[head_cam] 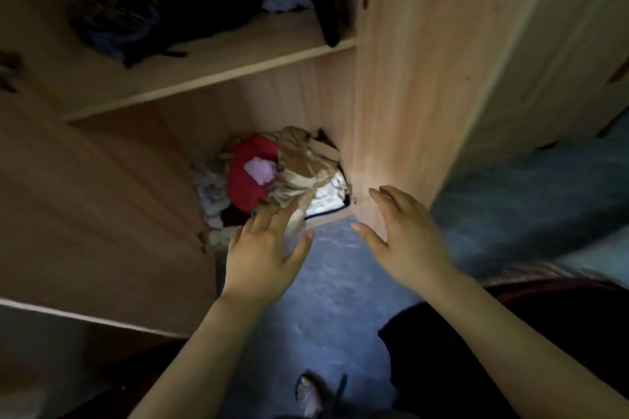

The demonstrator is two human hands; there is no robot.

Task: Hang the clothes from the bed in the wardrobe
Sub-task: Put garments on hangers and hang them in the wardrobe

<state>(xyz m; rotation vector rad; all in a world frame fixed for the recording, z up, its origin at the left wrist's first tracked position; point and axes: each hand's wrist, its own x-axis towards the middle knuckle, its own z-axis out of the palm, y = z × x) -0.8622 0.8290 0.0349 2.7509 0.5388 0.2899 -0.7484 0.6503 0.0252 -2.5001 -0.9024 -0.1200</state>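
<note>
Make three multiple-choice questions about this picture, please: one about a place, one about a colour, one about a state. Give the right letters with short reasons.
1. Where is the red garment?
A. On a bed.
B. Inside the wardrobe, below the shelf.
C. On a chair.

2. What colour is the small item lying on it?
A. Green.
B. Pale pink.
C. Black.

3. How are the left hand and the right hand?
A. Both open, fingers straight.
B. Both gripping a hanger.
C. Both closed in fists.

Answers:
1 B, it lies among other clothes under the shelf board.
2 B, it shows pale pink against the red.
3 A, the fingers are spread and curl round nothing.
</note>
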